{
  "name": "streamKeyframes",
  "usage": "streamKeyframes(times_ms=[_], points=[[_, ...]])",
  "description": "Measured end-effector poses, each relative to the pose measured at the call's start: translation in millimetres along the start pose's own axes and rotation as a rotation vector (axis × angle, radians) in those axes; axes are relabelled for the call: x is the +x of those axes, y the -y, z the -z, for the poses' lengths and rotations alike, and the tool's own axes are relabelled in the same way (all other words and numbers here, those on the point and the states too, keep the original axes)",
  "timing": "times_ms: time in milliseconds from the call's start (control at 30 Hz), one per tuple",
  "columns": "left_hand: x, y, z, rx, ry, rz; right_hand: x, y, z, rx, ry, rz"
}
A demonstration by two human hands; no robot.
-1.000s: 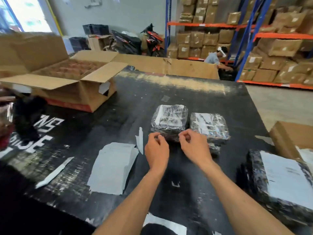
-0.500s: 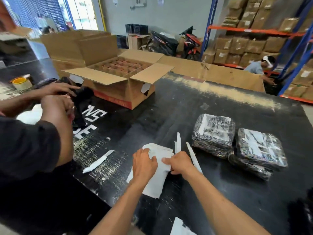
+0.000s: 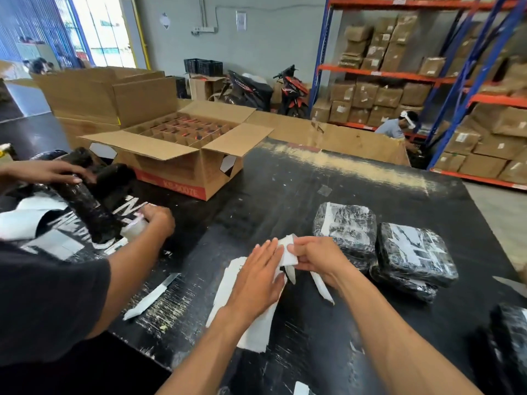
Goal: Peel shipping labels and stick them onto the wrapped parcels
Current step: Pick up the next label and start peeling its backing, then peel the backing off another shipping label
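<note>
— Where are our hands now?
— They left the two black wrapped parcels point(image 3: 345, 226). Our left hand point(image 3: 256, 275) lies flat on the white label sheet point(image 3: 251, 323); our right hand point(image 3: 316, 258) pinches its corner, maybe peeling.
— And the open brown cardboard box point(image 3: 182, 155)?
— Dividers, with red-topped things inside.

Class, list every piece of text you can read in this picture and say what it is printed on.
"KE-5007E", roughly, last characters unsure: red band of the open cardboard box.
Large white letters on the black table: partly covered, no whole word readable.
Labels on the wrapped parcels: too blurred.
Wall notice and shelf box stickers: too small.
</note>
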State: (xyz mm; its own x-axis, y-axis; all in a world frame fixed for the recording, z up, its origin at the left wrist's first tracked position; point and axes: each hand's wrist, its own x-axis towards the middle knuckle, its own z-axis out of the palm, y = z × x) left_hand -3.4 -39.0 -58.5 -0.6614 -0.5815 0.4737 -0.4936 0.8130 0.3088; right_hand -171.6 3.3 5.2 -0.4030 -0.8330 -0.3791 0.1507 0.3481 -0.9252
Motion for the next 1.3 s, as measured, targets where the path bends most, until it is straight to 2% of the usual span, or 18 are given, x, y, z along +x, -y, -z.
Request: streamKeyframes(times_ms=[67,167,267,433,567,733,900,1000,1100,1300], points=[[11,-5,-2,0.035,-0.108,0.027,-8,8,5,0.016,0.003,0.03],[22,-13,-2,0.082,-0.154,0.077,-20,12,14,-0.052,0.034,0.025],[27,-18,-2,0.102,-0.166,0.074,-27,9,20,-0.03,0.055,0.041],[32,-30,-6,0.034,-0.09,0.083,-31,5,25,0.031,0.008,0.151],[35,-41,-8,-0.153,-0.149,0.046,-30,5,29,0.045,-0.05,0.24],[37,-53,-8,-0.404,-0.21,0.15,-29,7,31,0.073,-0.061,0.318],[43,-68,15,-0.721,-0.108,0.197,-29,6,30,0.035,-0.095,0.426],[50,-74,28,-0.912,-0.088,0.338,-27,6,30,-0.053,-0.114,0.488],[57,-71,34,-0.993,-0.091,0.466,-27,4,30,-0.092,-0.128,0.524],[63,-61,33,-0.945,-0.105,0.523,-24,-1,27,-0.173,-0.117,0.579]])
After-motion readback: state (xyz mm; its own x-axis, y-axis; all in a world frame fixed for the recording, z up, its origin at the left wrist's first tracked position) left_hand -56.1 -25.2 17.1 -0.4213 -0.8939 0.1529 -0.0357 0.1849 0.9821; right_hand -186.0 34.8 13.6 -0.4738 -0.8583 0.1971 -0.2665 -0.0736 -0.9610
